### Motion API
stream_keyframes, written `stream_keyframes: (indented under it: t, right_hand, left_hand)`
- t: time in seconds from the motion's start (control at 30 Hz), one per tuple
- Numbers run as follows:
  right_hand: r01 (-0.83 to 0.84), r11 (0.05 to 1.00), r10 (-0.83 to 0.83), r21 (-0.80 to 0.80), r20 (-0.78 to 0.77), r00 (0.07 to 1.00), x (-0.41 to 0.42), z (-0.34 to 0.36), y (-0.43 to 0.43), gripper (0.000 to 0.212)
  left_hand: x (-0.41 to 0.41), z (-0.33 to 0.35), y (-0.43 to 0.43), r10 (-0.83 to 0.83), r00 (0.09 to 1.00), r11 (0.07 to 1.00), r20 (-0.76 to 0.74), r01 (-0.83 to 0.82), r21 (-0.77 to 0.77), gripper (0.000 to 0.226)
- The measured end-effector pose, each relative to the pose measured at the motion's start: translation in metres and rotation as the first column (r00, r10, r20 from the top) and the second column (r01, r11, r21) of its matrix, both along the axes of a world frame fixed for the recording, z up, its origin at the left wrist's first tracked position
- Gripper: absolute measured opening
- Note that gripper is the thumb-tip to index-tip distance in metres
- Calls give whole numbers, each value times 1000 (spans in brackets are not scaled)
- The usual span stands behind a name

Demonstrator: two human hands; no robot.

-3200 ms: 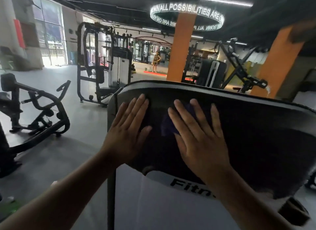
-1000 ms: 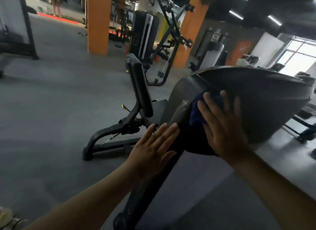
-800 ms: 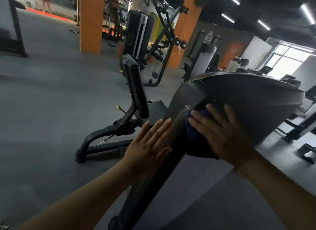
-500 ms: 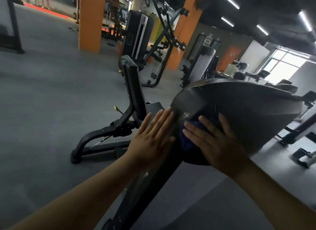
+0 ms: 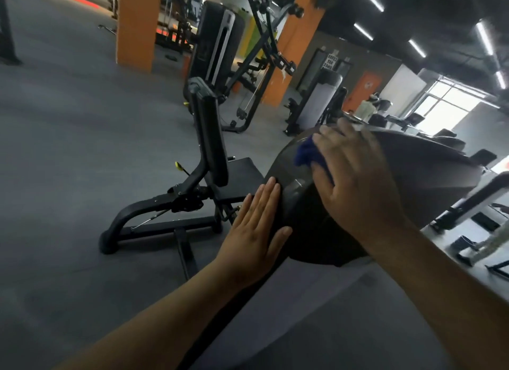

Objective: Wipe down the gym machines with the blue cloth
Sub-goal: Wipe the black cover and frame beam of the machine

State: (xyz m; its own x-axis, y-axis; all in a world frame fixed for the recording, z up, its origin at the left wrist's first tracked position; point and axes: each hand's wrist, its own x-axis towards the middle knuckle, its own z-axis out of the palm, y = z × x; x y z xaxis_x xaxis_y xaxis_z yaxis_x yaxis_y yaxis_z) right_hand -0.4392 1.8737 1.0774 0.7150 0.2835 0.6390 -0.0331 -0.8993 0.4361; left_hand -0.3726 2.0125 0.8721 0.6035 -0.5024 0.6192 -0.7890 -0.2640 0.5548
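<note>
A dark, rounded machine cover (image 5: 424, 174) fills the right of the head view. My right hand (image 5: 355, 182) lies flat on its upper left part and presses the blue cloth (image 5: 307, 152) against it. Only a corner of the cloth shows past my fingers. My left hand (image 5: 253, 234) rests flat, fingers straight, on the cover's left edge lower down, apart from the cloth.
A black adjustable bench (image 5: 198, 182) stands on the grey floor just left of the cover. Behind it are a weight-stack machine (image 5: 217, 42) and two orange pillars (image 5: 137, 25). More machine frames (image 5: 473, 199) stand to the right, by a bright window (image 5: 451, 108).
My right hand has slid the cloth upward along the cover's left rim. My left hand has dropped lower on the edge. The view has shifted right since the first frame.
</note>
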Motion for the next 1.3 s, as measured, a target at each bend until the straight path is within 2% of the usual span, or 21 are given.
stream_keyframes:
  t: [0.13, 0.2, 0.33, 0.4, 0.5, 0.67, 0.77, 0.83, 1.0, 1.13, 1.2, 1.27, 1.3]
  right_hand:
    - [-108, 945, 32, -307, -244, 969, 2, -3, 9, 53]
    - [-118, 924, 12, -364, -281, 960, 7, 6, 12, 52]
    - [18, 992, -33, -128, -118, 993, 11, 11, 23, 47]
    - [67, 991, -78, -116, -99, 992, 9, -4, 32, 46]
    - [23, 983, -59, -183, -197, 979, 6, -4, 33, 39]
    - [55, 998, -56, -13, -97, 994, 14, 18, 38, 40]
    - [-33, 967, -25, -251, -224, 974, 14, -13, 39, 40]
    - [-107, 934, -1, -340, -302, 953, 13, -13, 34, 40]
    - [29, 965, -60, -261, -113, 992, 18, -1, 33, 41]
    - [-93, 921, -17, -377, -279, 960, 15, -24, 32, 47]
    - [-86, 935, 10, -343, -218, 976, 18, -9, 28, 46]
    - [21, 967, -48, -253, -101, 994, 19, -3, 31, 45]
    - [50, 966, -77, -253, -99, 992, 19, -10, 35, 46]
  left_hand:
    - [-9, -2, -5, -1, 998, 999, -61, -1, -32, 77]
    - [-12, -4, -6, -6, 996, 999, -92, 3, -37, 77]
    - [-11, -7, -2, -23, 992, 997, -128, 13, -78, 77]
    - [-11, -13, 2, -21, 989, 998, -146, 12, -62, 77]
    - [-10, -23, 9, -36, 985, 999, -170, 30, -37, 76]
    - [-9, -29, 13, -49, 983, 999, -174, 45, -28, 75]
    - [-7, -28, 15, -56, 983, 998, -173, 52, -23, 75]
    - [-5, -29, 18, -68, 982, 998, -178, 70, 5, 75]
    - [4, -31, 22, -47, 991, 998, -123, 52, 34, 72]
    - [6, -29, 24, -47, 993, 996, -105, 55, 69, 74]
    - [7, -30, 25, -45, 994, 996, -98, 52, 76, 75]
    - [5, -31, 21, -46, 994, 996, -102, 53, 67, 77]
    - [2, -31, 19, -45, 993, 997, -107, 50, 50, 78]
